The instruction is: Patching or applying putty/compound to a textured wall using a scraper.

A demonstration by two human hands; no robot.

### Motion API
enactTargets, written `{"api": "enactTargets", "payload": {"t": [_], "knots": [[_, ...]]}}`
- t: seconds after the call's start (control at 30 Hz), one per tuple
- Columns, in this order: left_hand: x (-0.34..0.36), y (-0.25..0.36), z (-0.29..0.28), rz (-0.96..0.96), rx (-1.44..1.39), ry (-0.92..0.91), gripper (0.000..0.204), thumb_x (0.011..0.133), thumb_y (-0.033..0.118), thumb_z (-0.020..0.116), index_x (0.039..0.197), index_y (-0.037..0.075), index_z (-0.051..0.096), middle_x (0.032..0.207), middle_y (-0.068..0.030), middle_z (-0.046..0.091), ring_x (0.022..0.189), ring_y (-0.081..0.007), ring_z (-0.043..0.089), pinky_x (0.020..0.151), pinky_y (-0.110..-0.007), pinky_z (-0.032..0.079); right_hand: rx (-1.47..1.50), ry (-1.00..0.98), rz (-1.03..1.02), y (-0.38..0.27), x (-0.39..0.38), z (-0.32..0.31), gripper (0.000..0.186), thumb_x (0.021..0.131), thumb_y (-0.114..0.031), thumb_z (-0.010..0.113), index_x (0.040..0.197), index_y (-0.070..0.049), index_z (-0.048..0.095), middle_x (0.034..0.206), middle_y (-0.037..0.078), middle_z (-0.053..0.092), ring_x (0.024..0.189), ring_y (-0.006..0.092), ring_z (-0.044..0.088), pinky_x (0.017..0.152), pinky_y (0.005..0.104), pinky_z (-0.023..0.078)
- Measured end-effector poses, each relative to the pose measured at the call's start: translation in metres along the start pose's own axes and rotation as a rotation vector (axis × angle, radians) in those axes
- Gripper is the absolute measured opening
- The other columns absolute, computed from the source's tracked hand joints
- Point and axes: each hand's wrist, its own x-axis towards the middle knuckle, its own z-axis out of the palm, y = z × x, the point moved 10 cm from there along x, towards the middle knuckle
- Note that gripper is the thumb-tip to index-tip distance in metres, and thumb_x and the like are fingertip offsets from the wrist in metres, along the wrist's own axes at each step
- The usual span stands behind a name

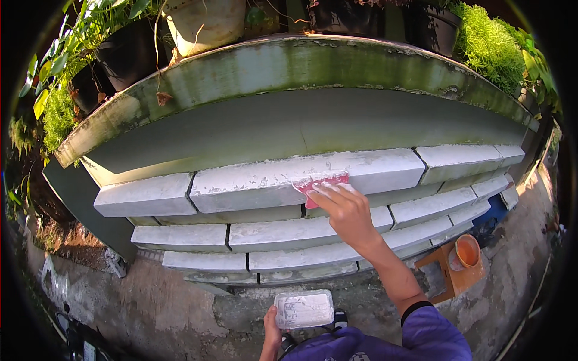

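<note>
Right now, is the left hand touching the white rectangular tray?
Touching. The head view shows the left hand holding the white rectangular tray at its left side, the thumb against its edge without a visible gap.

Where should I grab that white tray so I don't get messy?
Probably by the bare right end of the tray, coming from the right: the left hand holds the opposite end. Pinch just the outer rim and keep it level, since it's open on top and white stuff is smeared inside.

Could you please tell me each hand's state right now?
Left hand: holding a white tray.
Right hand: closed on a pink scraper.
</note>
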Motion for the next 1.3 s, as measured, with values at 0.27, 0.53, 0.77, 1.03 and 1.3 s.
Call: {"api": "enactTargets", "payload": {"t": [0.27,0.53,0.77,1.03,1.3], "knots": [[-0.007,0.003,0.011,-0.156,-0.186,0.021,0.051,0.097,0.053,0.044,0.110,0.007,0.062,0.083,-0.0027,0.067,0.061,-0.0131,0.062,0.041,-0.026,0.039,-0.076,-0.081,0.122,0.095,0.011,-0.011,0.039,0.070,0.012,0.057,0.100,-0.006,0.072,0.100,0.010,0.072,0.095,0.0286,0.067,0.085,0.0411,0.050],[-0.002,0.003,0.010,-0.146,-0.179,0.023,0.048,0.097,0.053,0.043,0.107,0.010,0.062,0.079,0.0009,0.065,0.055,-0.0091,0.054,0.041,-0.024,0.032,0.004,-0.098,0.137,0.070,0.002,-0.056,0.035,0.071,0.013,0.056,0.097,-0.004,0.073,0.096,0.011,0.072,0.090,0.0298,0.065,0.081,0.0414,0.050],[0.004,-0.006,0.020,-0.172,-0.180,0.011,0.046,0.098,0.051,0.044,0.103,0.010,0.063,0.075,0.0023,0.063,0.052,-0.0084,0.052,0.040,-0.024,0.031,0.014,-0.085,0.122,0.098,0.004,-0.023,0.039,0.071,0.014,0.055,0.101,-0.004,0.072,0.100,0.012,0.071,0.094,0.0310,0.064,0.086,0.0419,0.048],[-0.002,0.006,0.008,-0.102,-0.192,0.069,0.047,0.097,0.051,0.046,0.108,0.009,0.062,0.077,0.0014,0.065,0.053,-0.0088,0.054,0.040,-0.024,0.031,0.002,-0.114,0.294,0.098,-0.003,-0.073,0.036,0.072,0.014,0.052,0.096,-0.003,0.072,0.097,0.012,0.071,0.092,0.0317,0.064,0.085,0.0423,0.048],[-0.001,0.006,0.000,-0.038,-0.079,0.002,0.049,0.098,0.051,0.046,0.107,0.006,0.061,0.080,-0.0019,0.065,0.058,-0.0104,0.058,0.042,-0.025,0.037,-0.078,-0.128,0.226,0.108,-0.021,-0.046,0.043,0.070,0.015,0.052,0.103,-0.004,0.072,0.102,0.014,0.071,0.099,0.0331,0.063,0.096,0.0439,0.046]]}}
